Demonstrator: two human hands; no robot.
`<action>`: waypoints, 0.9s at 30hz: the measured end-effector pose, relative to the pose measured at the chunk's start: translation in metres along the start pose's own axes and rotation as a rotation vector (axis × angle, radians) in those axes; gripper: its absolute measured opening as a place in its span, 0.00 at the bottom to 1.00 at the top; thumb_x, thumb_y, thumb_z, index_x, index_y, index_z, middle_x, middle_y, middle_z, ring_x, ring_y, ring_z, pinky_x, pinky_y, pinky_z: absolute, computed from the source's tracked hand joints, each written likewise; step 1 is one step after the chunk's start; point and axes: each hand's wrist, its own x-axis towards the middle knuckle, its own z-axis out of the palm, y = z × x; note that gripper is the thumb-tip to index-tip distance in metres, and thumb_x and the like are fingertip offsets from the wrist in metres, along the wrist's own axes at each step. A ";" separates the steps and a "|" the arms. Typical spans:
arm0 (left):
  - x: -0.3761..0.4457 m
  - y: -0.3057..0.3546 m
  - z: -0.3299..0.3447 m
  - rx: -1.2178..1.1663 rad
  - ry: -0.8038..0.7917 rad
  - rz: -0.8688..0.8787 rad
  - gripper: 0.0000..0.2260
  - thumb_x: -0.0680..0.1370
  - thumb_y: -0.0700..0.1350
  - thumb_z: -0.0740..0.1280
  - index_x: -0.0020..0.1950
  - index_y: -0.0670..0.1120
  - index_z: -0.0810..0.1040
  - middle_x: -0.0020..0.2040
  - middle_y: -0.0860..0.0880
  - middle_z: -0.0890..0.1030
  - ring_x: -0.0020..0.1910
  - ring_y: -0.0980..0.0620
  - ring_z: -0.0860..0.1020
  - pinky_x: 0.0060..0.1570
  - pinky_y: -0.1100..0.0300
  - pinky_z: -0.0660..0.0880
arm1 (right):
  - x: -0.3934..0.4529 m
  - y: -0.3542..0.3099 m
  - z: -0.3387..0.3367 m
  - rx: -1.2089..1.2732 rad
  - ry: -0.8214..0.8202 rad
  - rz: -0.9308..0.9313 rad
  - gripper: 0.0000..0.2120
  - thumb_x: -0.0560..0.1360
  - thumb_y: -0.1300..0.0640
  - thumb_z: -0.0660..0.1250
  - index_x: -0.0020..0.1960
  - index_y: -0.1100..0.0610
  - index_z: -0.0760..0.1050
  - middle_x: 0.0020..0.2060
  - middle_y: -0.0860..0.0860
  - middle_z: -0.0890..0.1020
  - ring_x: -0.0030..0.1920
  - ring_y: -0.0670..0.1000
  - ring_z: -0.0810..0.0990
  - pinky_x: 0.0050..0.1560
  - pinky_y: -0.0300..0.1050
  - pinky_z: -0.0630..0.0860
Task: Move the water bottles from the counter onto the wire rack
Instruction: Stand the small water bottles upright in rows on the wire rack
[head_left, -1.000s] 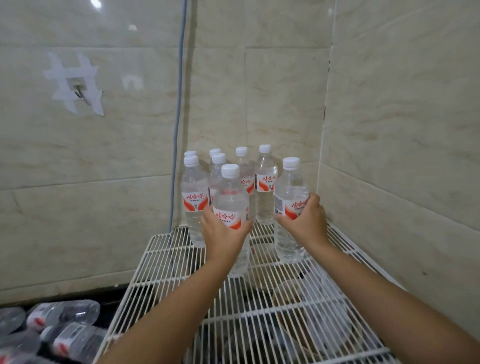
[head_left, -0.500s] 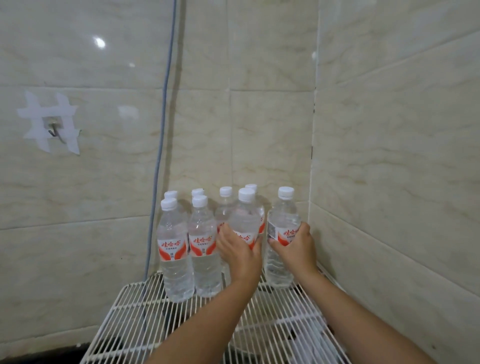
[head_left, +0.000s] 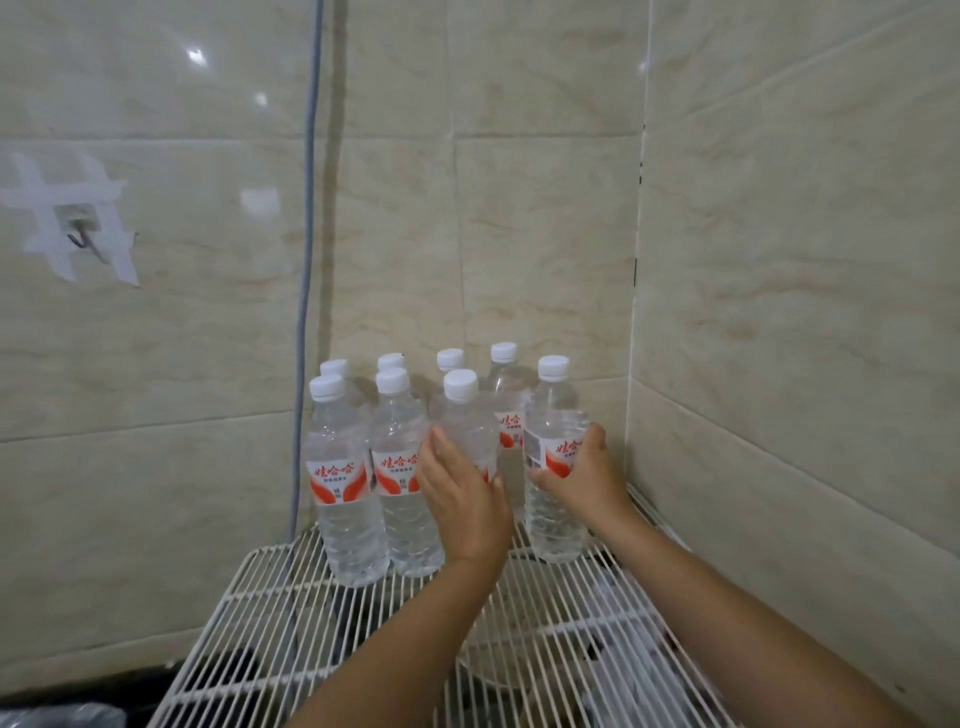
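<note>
While eight water bottles (head_left: 347, 467) stand upright on the wire rack (head_left: 291, 597) at twelve o'clock, the left hand (head_left: 462, 499) wraps the front-middle bottle (head_left: 465, 431) and the right hand (head_left: 584, 475) grips the rightmost bottle (head_left: 553, 415) at one o'clock.

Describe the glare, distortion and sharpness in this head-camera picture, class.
Head view: lamp glare spots on the glossy wall tiles; wide-angle bending curves the tile seams and the grey cable; bottle labels read fairly sharp, while the wire rack foreground looks softer.
</note>
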 end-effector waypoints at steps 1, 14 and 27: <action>0.002 -0.002 0.000 0.023 0.021 0.042 0.39 0.75 0.42 0.67 0.74 0.45 0.42 0.73 0.35 0.52 0.73 0.39 0.53 0.71 0.49 0.55 | 0.001 0.001 -0.003 0.019 -0.039 0.002 0.32 0.70 0.56 0.72 0.66 0.60 0.57 0.62 0.57 0.71 0.59 0.56 0.75 0.49 0.42 0.73; 0.008 -0.059 0.001 0.646 0.053 0.461 0.67 0.43 0.58 0.81 0.74 0.41 0.52 0.65 0.40 0.65 0.67 0.41 0.58 0.72 0.54 0.38 | -0.001 -0.010 0.014 0.007 -0.035 -0.046 0.30 0.70 0.56 0.71 0.65 0.60 0.59 0.61 0.56 0.74 0.58 0.55 0.76 0.53 0.45 0.74; 0.005 -0.072 -0.008 0.835 -0.072 0.484 0.65 0.47 0.61 0.80 0.74 0.39 0.50 0.71 0.38 0.60 0.74 0.41 0.51 0.72 0.52 0.33 | -0.020 0.000 0.033 -0.157 -0.036 -0.085 0.42 0.72 0.58 0.70 0.74 0.59 0.46 0.68 0.58 0.65 0.65 0.54 0.70 0.62 0.43 0.70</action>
